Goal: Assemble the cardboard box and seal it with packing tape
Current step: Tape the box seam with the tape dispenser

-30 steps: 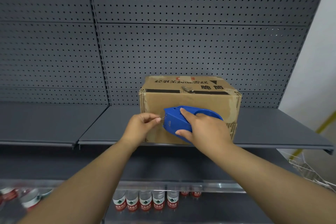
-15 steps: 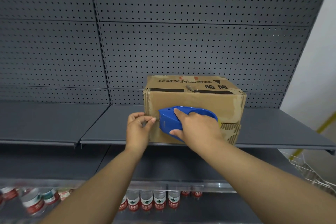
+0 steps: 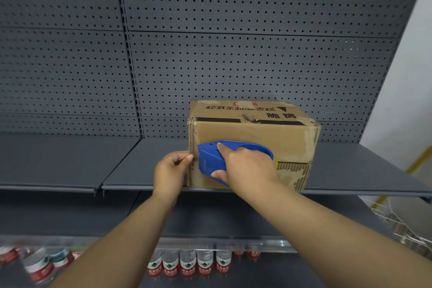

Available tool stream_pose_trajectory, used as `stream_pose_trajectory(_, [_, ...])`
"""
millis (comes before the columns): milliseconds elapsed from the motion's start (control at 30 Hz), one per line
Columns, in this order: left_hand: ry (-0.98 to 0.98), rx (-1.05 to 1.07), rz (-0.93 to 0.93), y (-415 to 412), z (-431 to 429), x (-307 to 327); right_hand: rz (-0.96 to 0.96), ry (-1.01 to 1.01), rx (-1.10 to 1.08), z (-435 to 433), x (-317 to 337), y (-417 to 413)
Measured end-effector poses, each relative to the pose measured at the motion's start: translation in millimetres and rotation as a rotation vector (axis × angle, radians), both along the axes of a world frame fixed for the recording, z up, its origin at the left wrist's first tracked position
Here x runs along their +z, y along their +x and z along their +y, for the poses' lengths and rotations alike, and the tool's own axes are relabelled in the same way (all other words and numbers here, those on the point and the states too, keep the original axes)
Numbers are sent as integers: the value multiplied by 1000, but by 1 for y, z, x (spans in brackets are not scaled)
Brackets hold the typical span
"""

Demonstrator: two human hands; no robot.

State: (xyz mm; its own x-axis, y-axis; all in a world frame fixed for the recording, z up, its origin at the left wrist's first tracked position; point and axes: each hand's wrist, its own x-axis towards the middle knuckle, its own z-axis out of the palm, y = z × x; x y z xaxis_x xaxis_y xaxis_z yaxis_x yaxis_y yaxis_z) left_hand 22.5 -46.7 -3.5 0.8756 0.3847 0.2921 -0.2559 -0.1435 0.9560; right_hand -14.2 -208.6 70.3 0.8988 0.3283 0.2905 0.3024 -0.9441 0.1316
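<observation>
A worn brown cardboard box (image 3: 257, 133) with black printed characters on top stands on the grey shelf (image 3: 70, 161). Its front flaps meet at a horizontal seam. My right hand (image 3: 245, 166) grips a blue tape dispenser (image 3: 212, 159) pressed against the box's front face near the left corner. My left hand (image 3: 170, 170) pinches the tape end with thumb and forefinger at the box's left front edge, just left of the dispenser's nose. The tape itself is too thin to see clearly.
Grey pegboard panels (image 3: 233, 54) form the back wall behind the box. A lower shelf holds several water bottles (image 3: 187, 264) with red-and-green labels. A white wire rack (image 3: 397, 224) hangs at the lower right, beside a white wall (image 3: 411, 77).
Both hands and the dispenser have moved left along the box front, reaching the left corner. The left hand stays pinched just ahead of the dispenser.
</observation>
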Motion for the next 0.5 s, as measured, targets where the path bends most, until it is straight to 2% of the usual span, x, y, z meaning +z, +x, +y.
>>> stream_pose_trajectory(500, [-123, -78, 108, 10, 7, -13, 14, -80, 8, 10, -2, -5])
